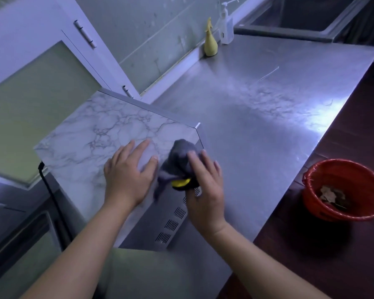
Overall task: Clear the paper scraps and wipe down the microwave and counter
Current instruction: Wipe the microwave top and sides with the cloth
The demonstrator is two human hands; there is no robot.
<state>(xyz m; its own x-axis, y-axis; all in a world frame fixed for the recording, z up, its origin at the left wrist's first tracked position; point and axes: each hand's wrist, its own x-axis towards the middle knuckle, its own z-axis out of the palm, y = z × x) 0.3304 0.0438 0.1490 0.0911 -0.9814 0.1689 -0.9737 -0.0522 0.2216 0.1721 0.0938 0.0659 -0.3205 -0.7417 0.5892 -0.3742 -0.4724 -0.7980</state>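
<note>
The marble-patterned top of the steel microwave (108, 134) sits at the left of the brushed-steel tabletop (257, 117), and your right hand (205, 190) presses a grey cloth with a yellow patch (177, 167) onto its right edge, fingers (194, 160) curled over it. Your left hand (127, 175) lies flat beside the cloth, fingers spread. A red plastic basket (341, 190) holding paper scraps (330, 194) sits off the tabletop's right edge.

Two forearms enter from the lower edge — both bare to the frame limit, no sleeve or cuff visible on either. Left hand (129, 172): no glove, no ring, no watch or band at the wrist. Right hand (205, 186): likewise ungloved, wrist unadorned. Fingernails appear short and unpainted — motion blur prevents finer detail. A pale greenish garment shows between the forearms.
</note>
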